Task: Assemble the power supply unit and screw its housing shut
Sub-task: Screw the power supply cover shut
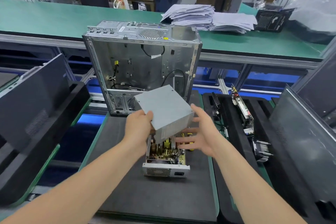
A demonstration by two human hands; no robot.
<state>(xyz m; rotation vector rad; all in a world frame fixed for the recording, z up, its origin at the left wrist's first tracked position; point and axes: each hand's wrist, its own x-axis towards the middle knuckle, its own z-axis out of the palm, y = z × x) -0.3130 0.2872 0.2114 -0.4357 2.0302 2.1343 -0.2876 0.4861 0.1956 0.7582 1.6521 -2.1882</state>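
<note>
gripping housing cover by its left edge with left hand, right hand splayed open alongside; looks light, stiff, sharp-edged: best held by both sides.

Bare mat lies open before the unit; cover above, computer case behind.

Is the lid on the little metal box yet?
Off. The left hand holds the grey cover tilted above the base, whose circuit board lies bare.
</note>
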